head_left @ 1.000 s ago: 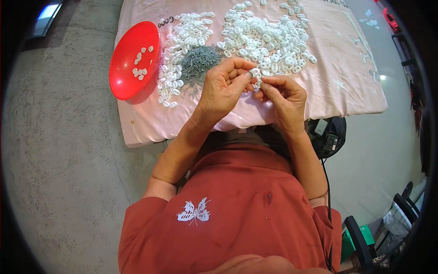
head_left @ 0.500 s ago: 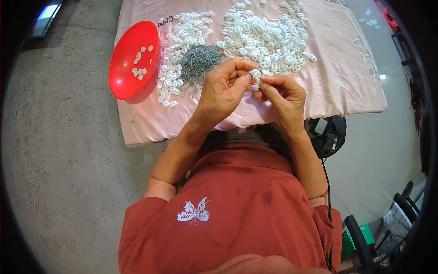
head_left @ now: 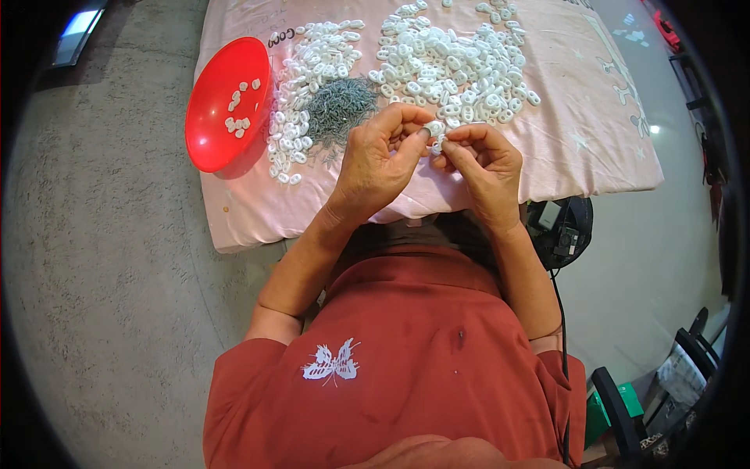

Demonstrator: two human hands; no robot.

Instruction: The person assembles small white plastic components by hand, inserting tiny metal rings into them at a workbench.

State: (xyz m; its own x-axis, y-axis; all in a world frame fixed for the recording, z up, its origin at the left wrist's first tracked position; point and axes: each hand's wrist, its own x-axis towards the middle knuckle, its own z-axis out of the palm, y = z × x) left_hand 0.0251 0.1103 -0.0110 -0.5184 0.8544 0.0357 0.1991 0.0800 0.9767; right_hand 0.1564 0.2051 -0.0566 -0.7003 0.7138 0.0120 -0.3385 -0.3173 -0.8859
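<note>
Over the near part of the table my left hand (head_left: 384,152) pinches a white oval plastic piece (head_left: 435,127) between thumb and forefinger. My right hand (head_left: 486,160) is closed on the same piece from its right side; whether its fingertips hold a second small part is hidden. Close to the left hand lies a heap of small grey metal pins or screws (head_left: 341,108). A large pile of white two-holed oval pieces (head_left: 453,66) spreads beyond both hands. Another pile of similar white pieces (head_left: 322,53) runs down the left side of the metal heap.
A red bowl (head_left: 209,117) at the table's left edge leans and holds several small whitish pieces. A pale pink cloth (head_left: 562,148) covers the table. Below its right front corner sits a dark round object (head_left: 561,234). Chairs and a green box (head_left: 625,402) stand at lower right.
Both hands stay at nearly the same place, with the fingertips shifting slightly around the white piece. The piles and the bowl look the same.
</note>
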